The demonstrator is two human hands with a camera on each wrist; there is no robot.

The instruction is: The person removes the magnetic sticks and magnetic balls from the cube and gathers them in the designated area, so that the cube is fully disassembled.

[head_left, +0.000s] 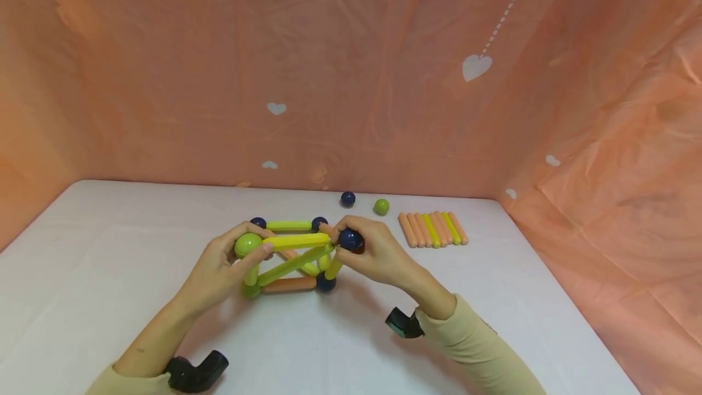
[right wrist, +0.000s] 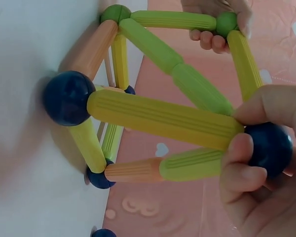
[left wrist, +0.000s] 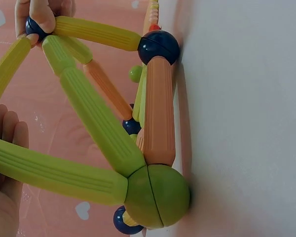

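A frame of rods and balls stands on the table. My left hand (head_left: 216,264) holds a light green ball (head_left: 248,244) at its top left, thumb in front. My right hand (head_left: 378,250) pinches a dark blue ball (right wrist: 269,150) at the top right corner. A yellow rod (head_left: 298,241) spans these two balls. In the right wrist view, another yellow rod (right wrist: 163,117) runs from the pinched ball to a lower blue ball (right wrist: 69,98). A green diagonal rod (left wrist: 93,116) meets a lower green ball (left wrist: 158,196), joined by an orange rod (left wrist: 159,111) to a blue ball (left wrist: 159,47).
Behind the frame lie a loose dark blue ball (head_left: 348,199) and a loose green ball (head_left: 381,206). A row of orange and yellow rods (head_left: 433,229) lies to the right. An orange cloth with hearts (head_left: 351,78) hangs beyond the white table (head_left: 493,322).
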